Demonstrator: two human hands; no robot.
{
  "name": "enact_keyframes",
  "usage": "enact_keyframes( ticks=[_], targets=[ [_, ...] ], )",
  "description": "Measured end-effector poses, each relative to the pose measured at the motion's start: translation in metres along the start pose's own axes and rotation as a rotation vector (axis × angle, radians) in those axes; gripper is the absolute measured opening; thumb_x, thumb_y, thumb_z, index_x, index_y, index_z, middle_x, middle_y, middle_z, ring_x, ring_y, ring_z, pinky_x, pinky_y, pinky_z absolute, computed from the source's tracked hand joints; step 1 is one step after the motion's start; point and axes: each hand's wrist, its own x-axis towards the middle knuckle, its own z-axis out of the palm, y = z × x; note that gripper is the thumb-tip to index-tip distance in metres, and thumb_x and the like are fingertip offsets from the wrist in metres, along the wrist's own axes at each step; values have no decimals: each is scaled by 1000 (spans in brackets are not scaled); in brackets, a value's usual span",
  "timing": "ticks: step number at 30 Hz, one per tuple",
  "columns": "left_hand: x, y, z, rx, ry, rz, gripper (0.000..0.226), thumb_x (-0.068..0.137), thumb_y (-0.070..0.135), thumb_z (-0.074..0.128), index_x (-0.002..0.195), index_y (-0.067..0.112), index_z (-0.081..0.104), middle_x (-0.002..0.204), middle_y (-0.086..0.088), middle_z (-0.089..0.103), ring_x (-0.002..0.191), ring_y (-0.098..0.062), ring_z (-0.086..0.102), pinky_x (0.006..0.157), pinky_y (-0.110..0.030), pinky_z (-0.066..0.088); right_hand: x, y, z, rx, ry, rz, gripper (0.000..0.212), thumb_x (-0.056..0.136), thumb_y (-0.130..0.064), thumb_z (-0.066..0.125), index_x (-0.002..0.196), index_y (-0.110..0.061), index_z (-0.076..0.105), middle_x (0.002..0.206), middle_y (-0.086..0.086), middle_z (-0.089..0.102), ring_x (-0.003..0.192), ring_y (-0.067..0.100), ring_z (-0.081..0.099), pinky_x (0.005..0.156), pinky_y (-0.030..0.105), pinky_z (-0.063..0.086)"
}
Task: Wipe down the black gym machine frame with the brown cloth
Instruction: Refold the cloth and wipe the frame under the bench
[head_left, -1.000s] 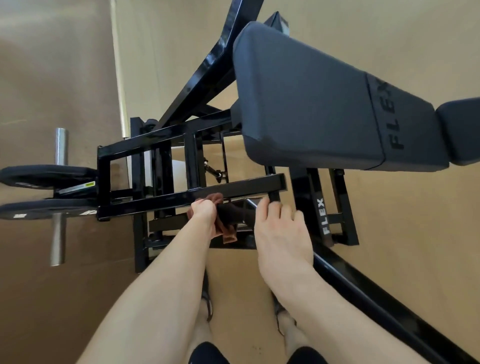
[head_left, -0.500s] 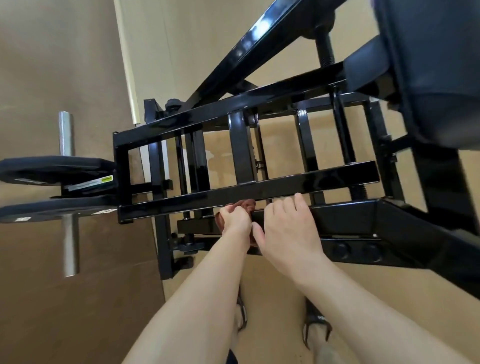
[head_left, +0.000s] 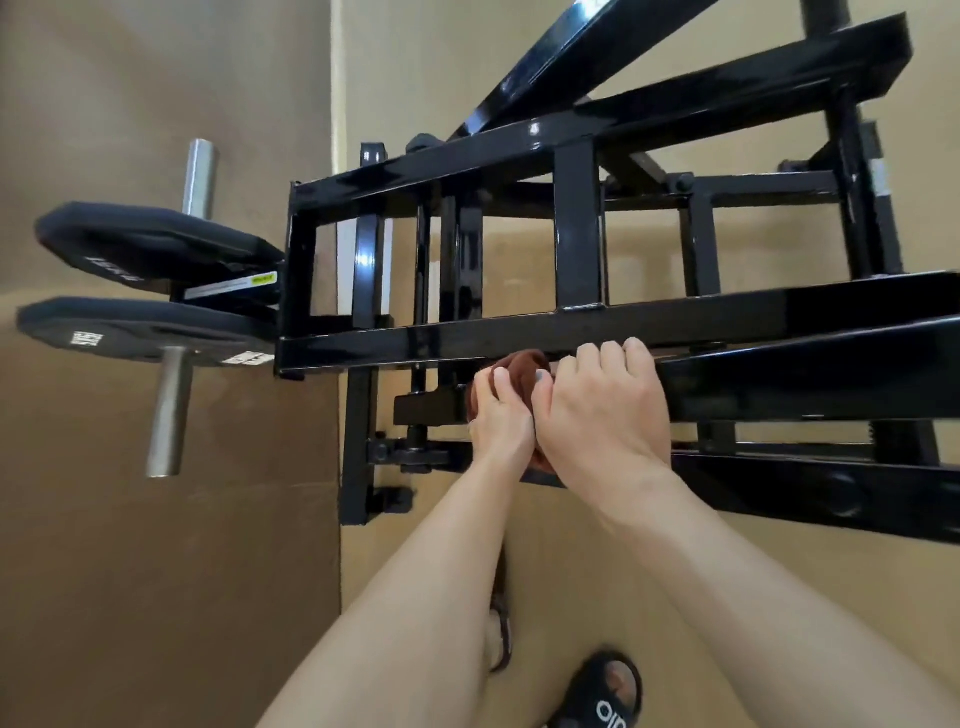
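The black gym machine frame (head_left: 519, 330) fills the upper and right part of the view, its glossy bars crossing in layers. A bunched brown cloth (head_left: 524, 371) sits on a lower bar just under the long horizontal beam. My left hand (head_left: 501, 415) grips the cloth, fingers curled over it. My right hand (head_left: 605, 400) lies against the left one, its thumb on the cloth and its fingertips resting on the beam's lower edge. Most of the cloth is hidden under both hands.
Two black weight plates (head_left: 145, 286) hang on a steel peg (head_left: 169, 410) at the left end of the frame. Brown mat lies left, tan floor beneath. My feet in black sandals (head_left: 602, 696) stand below the frame.
The view has shifted so the padded bench left the picture and the frame looks larger. Both hands have drawn together on the cloth, my right hand now touching the left.
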Motion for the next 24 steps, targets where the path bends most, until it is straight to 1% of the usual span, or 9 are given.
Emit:
enact_keyframes(
  ticks=[2, 5, 9, 13, 15, 18, 20, 22, 24],
  targets=[
    [15, -9, -3, 5, 30, -9, 44, 109, 50, 32, 150, 34, 27, 147, 1, 43, 118, -22, 51, 94, -43, 48, 3, -6, 9, -15, 8, -10, 75, 100, -37, -4, 108, -10, 65, 107, 13, 65, 106, 34, 58, 114, 47, 32],
    [31, -24, -10, -31, 73, -83, 48, 110, 51, 23, 155, 34, 27, 146, -11, 51, 128, -39, 54, 106, -52, 47, 5, -7, 19, -41, 112, -16, 76, 101, -36, -6, 103, -10, 65, 103, 12, 65, 102, 33, 58, 110, 46, 34],
    [47, -36, -13, 188, 76, 5, 51, 109, 53, 24, 157, 38, 21, 149, -10, 49, 128, -41, 54, 106, -56, 47, 14, -17, 42, -120, 154, 26, 63, 107, -38, 14, 104, -10, 70, 103, 12, 68, 103, 33, 61, 111, 47, 35],
    [45, -35, -22, 419, -90, 156, 72, 104, 34, 53, 161, 23, 10, 168, -5, 8, 149, -31, 27, 102, -32, 44, 17, -61, 75, -228, 128, 2, 42, 106, -45, 45, 118, -12, 67, 113, 10, 64, 113, 30, 57, 115, 47, 26],
    [41, -35, -31, 448, -167, 221, 85, 101, 27, 60, 162, 23, 0, 168, -6, 1, 151, -30, 21, 108, -41, 47, 24, -67, 89, -122, 216, 21, 43, 107, -38, 33, 110, -10, 66, 108, 10, 63, 109, 30, 56, 111, 43, 26],
    [42, -56, -46, 592, -56, 436, 62, 109, 35, 42, 160, 31, 7, 160, -8, 32, 131, -34, 51, 96, -47, 53, 33, -69, 103, -118, 439, 32, 60, 107, -31, 15, 100, -5, 68, 98, 13, 64, 98, 34, 57, 107, 47, 33],
    [45, -69, -56, 555, 123, 547, 44, 111, 46, 21, 153, 36, 27, 133, -10, 63, 105, -34, 66, 82, -43, 55, 36, -71, 106, -136, 575, 63, 70, 107, -30, 9, 93, -3, 72, 90, 15, 67, 90, 35, 59, 103, 49, 37],
    [54, -79, -58, 662, 252, 630, 46, 109, 50, 13, 148, 37, 34, 119, -10, 68, 99, -32, 68, 75, -39, 52, 43, -71, 114, -142, 660, 70, 73, 108, -30, 9, 88, -2, 73, 85, 15, 68, 86, 35, 61, 99, 48, 40],
    [67, -86, -55, 798, 337, 716, 43, 109, 47, 16, 148, 35, 29, 131, -15, 57, 110, -34, 62, 80, -43, 54, 49, -69, 122, -147, 762, 65, 74, 109, -30, 9, 83, -1, 72, 80, 16, 68, 81, 35, 60, 96, 48, 42]
  ],
)
